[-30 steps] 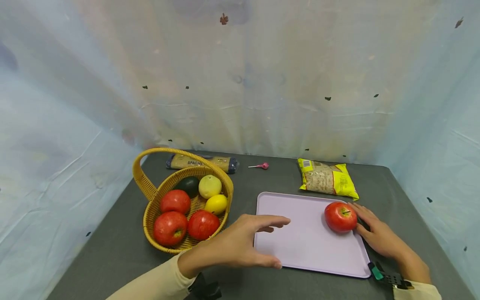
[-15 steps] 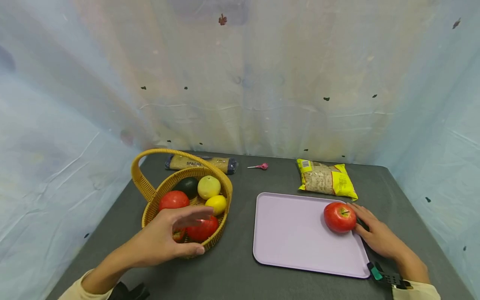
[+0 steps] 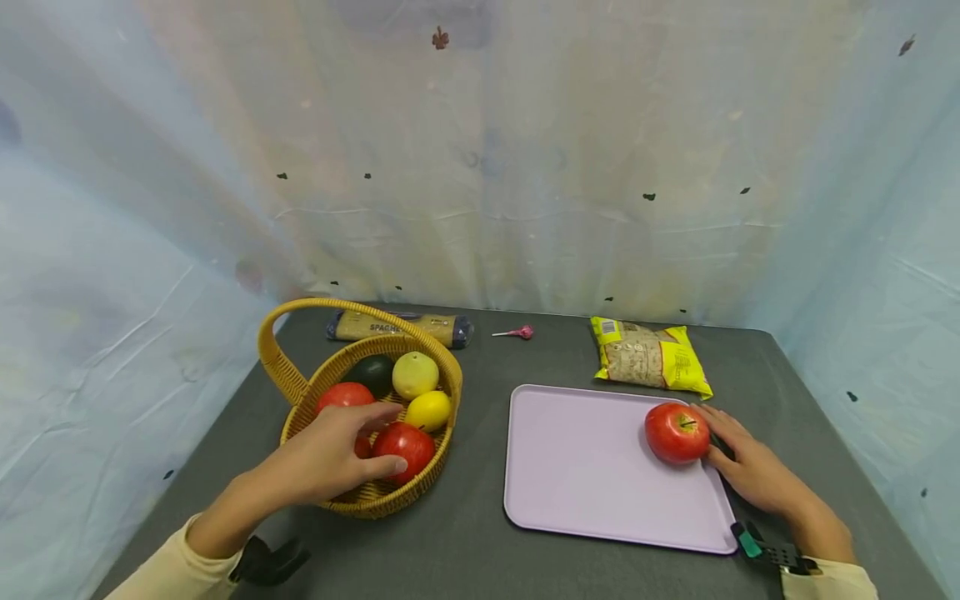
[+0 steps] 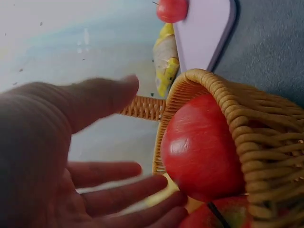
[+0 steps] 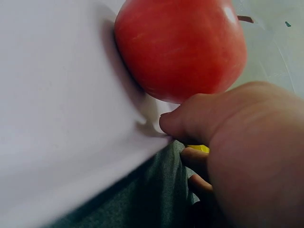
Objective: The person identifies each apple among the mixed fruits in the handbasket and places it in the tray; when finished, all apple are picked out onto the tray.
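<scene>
At the basket's near rim, our left hand hovers w/ fingers spread over a red apple, gripping nothing. Right of the basket, our right hand rests flat beside the tray's apple, stem up. Risk: a loose grab could roll fruit out.

A spaghetti pack, pink lollipop and yellow bag lie along the table's back edge.
</scene>
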Available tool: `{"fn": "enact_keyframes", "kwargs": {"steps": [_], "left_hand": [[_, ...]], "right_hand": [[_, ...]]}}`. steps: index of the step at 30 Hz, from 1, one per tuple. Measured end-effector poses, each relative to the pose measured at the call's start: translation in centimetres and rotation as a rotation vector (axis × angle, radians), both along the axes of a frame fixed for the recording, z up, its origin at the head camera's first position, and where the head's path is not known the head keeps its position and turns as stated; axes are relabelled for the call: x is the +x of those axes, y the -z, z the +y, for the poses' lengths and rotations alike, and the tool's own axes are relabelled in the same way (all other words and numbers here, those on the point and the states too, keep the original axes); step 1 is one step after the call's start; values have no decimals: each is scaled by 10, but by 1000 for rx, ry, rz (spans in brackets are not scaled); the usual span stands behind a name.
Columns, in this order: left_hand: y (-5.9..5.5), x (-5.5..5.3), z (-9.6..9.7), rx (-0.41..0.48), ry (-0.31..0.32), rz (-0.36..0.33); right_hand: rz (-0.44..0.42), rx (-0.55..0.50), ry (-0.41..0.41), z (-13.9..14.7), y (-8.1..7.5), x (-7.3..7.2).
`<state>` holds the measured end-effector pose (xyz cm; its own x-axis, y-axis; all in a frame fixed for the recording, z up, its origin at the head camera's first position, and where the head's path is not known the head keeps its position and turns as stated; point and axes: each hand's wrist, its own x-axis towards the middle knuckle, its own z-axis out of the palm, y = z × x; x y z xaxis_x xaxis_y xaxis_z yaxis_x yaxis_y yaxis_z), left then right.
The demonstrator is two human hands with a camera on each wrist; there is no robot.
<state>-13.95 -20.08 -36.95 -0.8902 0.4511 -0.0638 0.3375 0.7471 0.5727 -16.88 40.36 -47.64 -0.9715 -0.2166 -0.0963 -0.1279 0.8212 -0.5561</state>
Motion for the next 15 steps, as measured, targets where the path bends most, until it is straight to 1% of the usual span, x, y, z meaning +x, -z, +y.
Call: {"fn": "enact_keyframes", "kwargs": {"steps": [3,6,10,15], "left_hand": [[0,-6,9,-96,-38,0],[0,-12,17,-162,-56,-13],[2,-20,24,-214,-52,-32],[5,-25,29,-239,-24,-46]], "right_hand": [[-8,-13,4,1,0,-1],[-1,-17,-1,1,1,-1],[18,-9,-11,0,2,-1],[18,-14,-16,0,1,0]]}}
